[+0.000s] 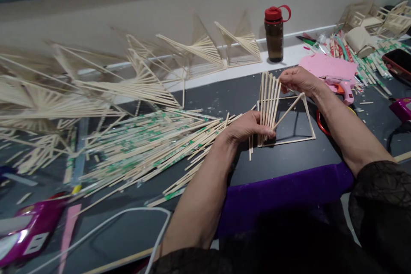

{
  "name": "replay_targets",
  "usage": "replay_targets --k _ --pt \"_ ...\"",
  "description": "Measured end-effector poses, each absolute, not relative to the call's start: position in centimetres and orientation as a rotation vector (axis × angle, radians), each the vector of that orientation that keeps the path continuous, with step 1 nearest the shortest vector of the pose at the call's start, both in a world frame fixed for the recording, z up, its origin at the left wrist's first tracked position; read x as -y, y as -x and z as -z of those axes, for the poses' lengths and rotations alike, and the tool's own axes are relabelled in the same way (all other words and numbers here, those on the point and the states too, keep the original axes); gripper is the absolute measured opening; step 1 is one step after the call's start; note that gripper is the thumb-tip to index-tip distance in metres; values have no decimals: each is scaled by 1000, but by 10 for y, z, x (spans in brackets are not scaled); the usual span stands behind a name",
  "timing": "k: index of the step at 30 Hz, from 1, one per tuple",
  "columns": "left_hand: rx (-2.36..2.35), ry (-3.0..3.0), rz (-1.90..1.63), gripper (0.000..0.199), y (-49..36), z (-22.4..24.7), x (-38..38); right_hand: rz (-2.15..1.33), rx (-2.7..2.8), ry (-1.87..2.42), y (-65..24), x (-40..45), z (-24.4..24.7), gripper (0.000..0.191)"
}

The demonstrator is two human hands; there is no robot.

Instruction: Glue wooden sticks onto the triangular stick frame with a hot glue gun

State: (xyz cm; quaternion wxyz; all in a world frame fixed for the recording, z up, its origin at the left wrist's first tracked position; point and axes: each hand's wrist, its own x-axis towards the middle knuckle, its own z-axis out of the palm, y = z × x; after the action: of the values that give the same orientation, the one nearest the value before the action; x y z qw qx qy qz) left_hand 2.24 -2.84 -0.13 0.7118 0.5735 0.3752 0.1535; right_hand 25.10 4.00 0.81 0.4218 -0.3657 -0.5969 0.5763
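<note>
A frame built of thin wooden sticks (269,102) stands on the dark table, with a fan of slanted sticks on its left side and a rectangular base. My left hand (248,127) grips the lower end of the fan between thumb and fingers. At the fan's upper end, my right hand (300,80) has its fingers pinched together by the top of the outermost stick. Whether it holds a separate stick there is hard to make out. A heap of loose sticks (167,145), some in green-printed wrappers, lies left of my left hand.
Finished stick frames (195,51) line the wall. A brown bottle (275,36) with a red lid stands behind. To the right lie a pink glue gun (342,85), a pink board (327,66) and a phone (398,61). A purple device (35,229) and white cable (128,210) are front left.
</note>
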Motion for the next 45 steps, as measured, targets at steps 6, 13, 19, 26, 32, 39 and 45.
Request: replay_targets --k 6,13,19,26,32,39,45 --pt "-831 -1267 -330 29 -22 2 28 -1404 1513 1006 -248 -34 -17 23" --pt "-837 -1269 -334 30 -22 3 27 -1437 1487 967 -247 -34 -15 22" --pt "-836 -1284 -332 29 -22 3 27 -1428 1511 950 -248 -36 -14 24" --pt "-845 -1289 -329 31 -22 3 27 -1410 1526 952 -249 -37 -13 24" --pt "-845 -1282 -333 30 -22 2 27 -1405 1491 1000 -248 -38 -13 22" --pt "-842 -1274 -336 29 -23 2 27 -1404 1479 1013 -246 -36 -16 24" --pt "-825 -1268 -341 27 -23 3 27 -1399 1480 986 -245 -36 -15 28"
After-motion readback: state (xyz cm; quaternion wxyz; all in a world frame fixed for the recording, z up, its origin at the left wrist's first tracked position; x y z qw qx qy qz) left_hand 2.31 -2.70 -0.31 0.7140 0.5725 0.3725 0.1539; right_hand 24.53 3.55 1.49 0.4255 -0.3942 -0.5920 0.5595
